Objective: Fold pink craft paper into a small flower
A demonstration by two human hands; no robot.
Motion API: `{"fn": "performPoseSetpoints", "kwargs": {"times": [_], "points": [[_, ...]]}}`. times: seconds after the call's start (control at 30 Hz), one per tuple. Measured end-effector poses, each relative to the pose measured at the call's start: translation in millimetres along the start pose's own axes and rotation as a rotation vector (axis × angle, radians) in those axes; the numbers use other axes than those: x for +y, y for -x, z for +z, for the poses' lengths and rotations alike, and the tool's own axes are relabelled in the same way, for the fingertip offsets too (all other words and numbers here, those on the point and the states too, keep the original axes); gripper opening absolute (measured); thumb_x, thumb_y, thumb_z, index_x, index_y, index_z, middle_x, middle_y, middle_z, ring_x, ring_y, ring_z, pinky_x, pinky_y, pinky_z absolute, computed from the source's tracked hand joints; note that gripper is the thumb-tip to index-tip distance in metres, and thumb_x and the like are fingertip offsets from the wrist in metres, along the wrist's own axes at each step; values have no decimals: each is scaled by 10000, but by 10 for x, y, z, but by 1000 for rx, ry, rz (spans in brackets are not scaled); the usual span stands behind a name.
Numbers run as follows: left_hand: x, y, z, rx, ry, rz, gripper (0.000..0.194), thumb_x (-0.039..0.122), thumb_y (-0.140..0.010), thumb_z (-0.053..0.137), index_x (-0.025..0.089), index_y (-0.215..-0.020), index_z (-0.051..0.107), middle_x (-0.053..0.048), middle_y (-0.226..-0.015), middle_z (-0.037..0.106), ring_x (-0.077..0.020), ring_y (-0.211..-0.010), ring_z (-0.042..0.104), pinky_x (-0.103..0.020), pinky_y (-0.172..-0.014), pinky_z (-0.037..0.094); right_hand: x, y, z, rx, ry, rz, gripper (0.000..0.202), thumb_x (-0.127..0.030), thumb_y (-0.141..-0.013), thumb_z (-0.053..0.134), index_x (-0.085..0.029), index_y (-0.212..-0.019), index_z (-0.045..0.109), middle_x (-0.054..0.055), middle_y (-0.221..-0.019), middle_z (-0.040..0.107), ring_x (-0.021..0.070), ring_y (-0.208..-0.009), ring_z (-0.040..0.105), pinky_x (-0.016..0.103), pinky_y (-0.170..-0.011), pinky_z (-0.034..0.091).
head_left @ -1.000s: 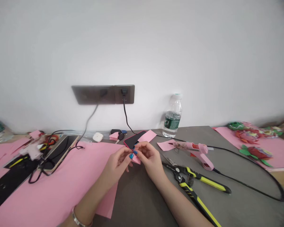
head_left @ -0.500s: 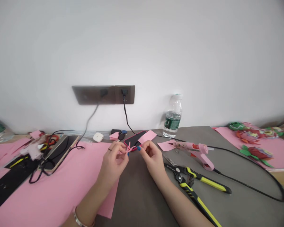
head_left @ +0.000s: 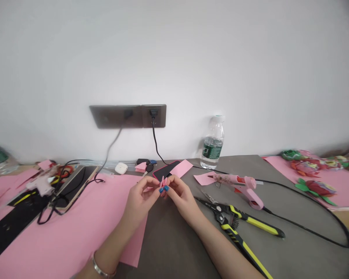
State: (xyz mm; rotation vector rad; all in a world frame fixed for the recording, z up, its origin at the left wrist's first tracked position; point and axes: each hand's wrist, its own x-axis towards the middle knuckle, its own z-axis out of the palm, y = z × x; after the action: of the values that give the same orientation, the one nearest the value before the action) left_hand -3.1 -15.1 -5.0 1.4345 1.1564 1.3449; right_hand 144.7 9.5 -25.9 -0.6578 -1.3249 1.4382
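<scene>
A small folded pink paper piece is pinched between the fingertips of both hands, above the grey table. My left hand grips it from the left and my right hand from the right, with the thumbs side by side. The fingers partly cover the paper. Just behind the hands lie a dark phone with a red edge and a loose pink paper piece. Another pink piece rests under the tip of a pink glue gun.
Yellow-and-black pliers lie right of my right arm. A water bottle stands by the wall. Large pink paper covers the left side, near a tablet and cables. Paper flowers lie far right.
My right hand has moved left to meet my left hand, which has shifted slightly right. Both now hold the folded pink paper, which was in my left hand before.
</scene>
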Motion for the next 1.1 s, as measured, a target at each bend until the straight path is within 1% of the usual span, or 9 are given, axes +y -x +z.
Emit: {"fn": "performPoseSetpoints", "kwargs": {"times": [0.3, 0.47, 0.53, 0.63, 0.73, 0.8, 0.9, 1.0, 1.1], "points": [[-36, -26, 25, 53, 145, -115, 177, 198, -671, 693, 174, -827, 611, -26, -842, 650, -162, -833, 642, -254, -755, 533, 32, -7, -4, 29, -11, 11, 187, -317, -791, 684, -196, -793, 542, -17, -730, 548, 122, -636, 527, 260, -624, 438], [-2, -4, 51, 16, 56, -122, 101, 191, -706, 607, 172, -805, 606, -32, -817, 650, -172, -816, 653, -273, -767, 539, 74, -9, -7, 58, 39, 31, 162, -257, -743, 684, -199, -775, 536, -16, -713, 568, 129, -631, 546, 261, -616, 447], [15, 10, 52, 17, -43, -80, 72, 169, -721, 567, 176, -783, 603, -33, -819, 644, -172, -816, 649, -276, -771, 539, 76, -2, 1, 67, 84, 19, 144, -235, -735, 670, -199, -774, 536, -16, -716, 566, 129, -639, 546, 251, -607, 444], [22, 29, 40, 53, -237, 67, 67, 148, -740, 550, 187, -753, 602, -37, -835, 637, -179, -827, 634, -272, -742, 537, 61, 14, 16, 79, 155, -1, 111, -211, -736, 648, -198, -776, 545, -17, -722, 555, 126, -643, 539, 240, -596, 436], [21, 42, 23, 70, -357, 160, 91, 152, -772, 554, 197, -732, 622, -28, -805, 635, -170, -777, 624, -254, -679, 524, 36, 28, 23, 82, 178, -9, 108, -249, -761, 647, -198, -783, 554, -8, -735, 563, 133, -649, 548, 249, -605, 449], [24, 44, 12, 66, -349, 124, 110, 168, -784, 565, 194, -693, 622, -14, -743, 627, -154, -703, 612, -240, -631, 513, 23, 31, 20, 85, 175, -8, 142, -308, -783, 655, -197, -788, 565, -1, -739, 572, 140, -651, 557, 257, -610, 460], [30, 33, 1, 9, -206, -18, 143, 240, -809, 589, 177, -690, 636, -15, -704, 639, -146, -652, 609, -227, -572, 506, 15, 22, 2, 94, 151, 10, 229, -406, -807, 652, -190, -785, 581, -6, -708, 555, 129, -601, 530, 253, -575, 461], [23, 10, 3, -50, -56, -111, 161, 293, -808, 623, 159, -728, 662, -36, -732, 670, -159, -693, 630, -238, -595, 526, 23, -3, -25, 91, 105, 51, 306, -480, -800, 654, -183, -770, 589, -17, -678, 530, 111, -549, 486, 242, -528, 449], [5, -3, 12, -4, 20, -121, 131, 282, -780, 658, 153, -755, 653, -36, -765, 675, -155, -715, 636, -245, -637, 542, 36, -24, -36, 88, 73, 68, 342, -513, -777, 675, -178, -768, 604, -16, -681, 535, 106, -546, 480, 244, -525, 456]]}}
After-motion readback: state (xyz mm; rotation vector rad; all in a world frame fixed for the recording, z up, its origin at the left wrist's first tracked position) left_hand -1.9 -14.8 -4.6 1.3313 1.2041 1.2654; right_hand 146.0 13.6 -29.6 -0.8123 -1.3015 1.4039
